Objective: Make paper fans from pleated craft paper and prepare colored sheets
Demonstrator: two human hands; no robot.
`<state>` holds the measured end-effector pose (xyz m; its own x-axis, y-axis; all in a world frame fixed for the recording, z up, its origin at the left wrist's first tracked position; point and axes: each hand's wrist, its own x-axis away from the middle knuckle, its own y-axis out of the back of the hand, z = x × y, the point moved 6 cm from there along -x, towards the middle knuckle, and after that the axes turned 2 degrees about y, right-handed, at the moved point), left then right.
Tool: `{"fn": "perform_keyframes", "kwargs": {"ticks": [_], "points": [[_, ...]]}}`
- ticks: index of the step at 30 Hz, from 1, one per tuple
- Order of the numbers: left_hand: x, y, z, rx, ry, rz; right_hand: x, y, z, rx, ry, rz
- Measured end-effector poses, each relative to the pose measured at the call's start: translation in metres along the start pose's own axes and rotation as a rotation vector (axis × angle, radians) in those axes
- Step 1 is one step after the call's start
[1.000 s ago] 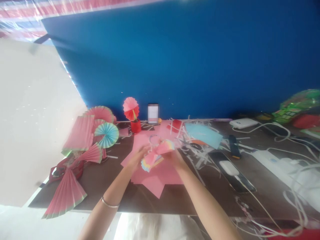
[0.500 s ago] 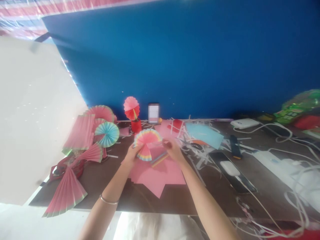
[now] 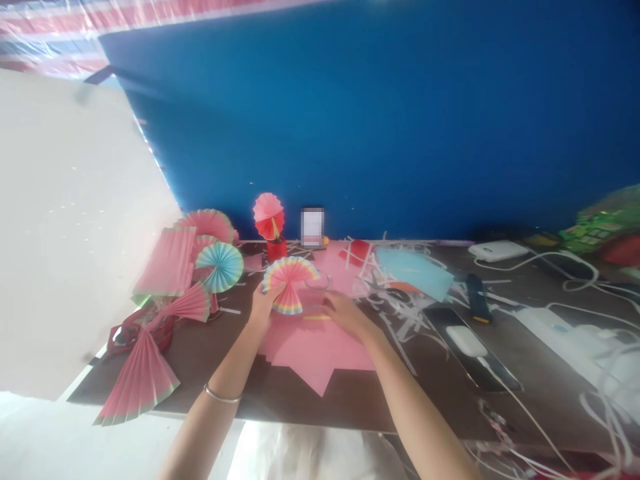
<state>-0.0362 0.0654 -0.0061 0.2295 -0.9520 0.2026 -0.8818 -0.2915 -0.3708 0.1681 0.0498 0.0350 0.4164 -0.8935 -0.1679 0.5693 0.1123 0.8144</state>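
Observation:
A pleated paper fan (image 3: 291, 275), pink with a rainbow-striped edge, is spread over a pink paper sheet (image 3: 320, 360). My left hand (image 3: 265, 305) grips the fan's left side, thumb on top. To its right my right hand (image 3: 345, 316) is low over the sheet, fingers stretched out toward the fan. A thin yellow strip (image 3: 317, 318) shows just left of my right fingertips; blur hides whether it joins the fan or touches them. Pale loop-shaped handles (image 3: 320, 281) lie behind the fan, not clear enough to name.
Finished pleated fans (image 3: 137, 380) and a blue-and-white rosette (image 3: 219, 267) crowd the left. Behind stand a red cup (image 3: 277, 251) with a pink-red rosette and a small upright screen (image 3: 313, 227). Rightward are paper scraps (image 3: 410, 313), blue paper (image 3: 417, 272), a phone (image 3: 493, 373) and cables.
My right hand has moved slightly down, and its fingers are straighter. The folded striped part of the fan beside it shows less now. My left hand still holds the fan. The view has shifted slightly.

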Motion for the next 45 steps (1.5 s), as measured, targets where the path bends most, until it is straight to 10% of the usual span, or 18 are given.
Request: {"fn": "perform_keyframes", "kwargs": {"ticks": [9, 17, 37, 45], "points": [[0.001, -0.004, -0.002, 0.113, -0.004, 0.028, 0.007, 0.024, 0.014, 0.152, 0.192, -0.408], [0.004, -0.006, 0.004, 0.024, 0.009, 0.060, 0.012, 0.022, 0.032, 0.091, 0.325, -0.513], [0.001, -0.007, 0.005, 0.030, 0.083, 0.042, 0.005, 0.008, 0.021, -0.026, 0.047, -0.252], [0.004, -0.008, 0.006, 0.027, 0.075, 0.077, 0.009, 0.014, 0.031, 0.076, 0.174, -0.362]]}}
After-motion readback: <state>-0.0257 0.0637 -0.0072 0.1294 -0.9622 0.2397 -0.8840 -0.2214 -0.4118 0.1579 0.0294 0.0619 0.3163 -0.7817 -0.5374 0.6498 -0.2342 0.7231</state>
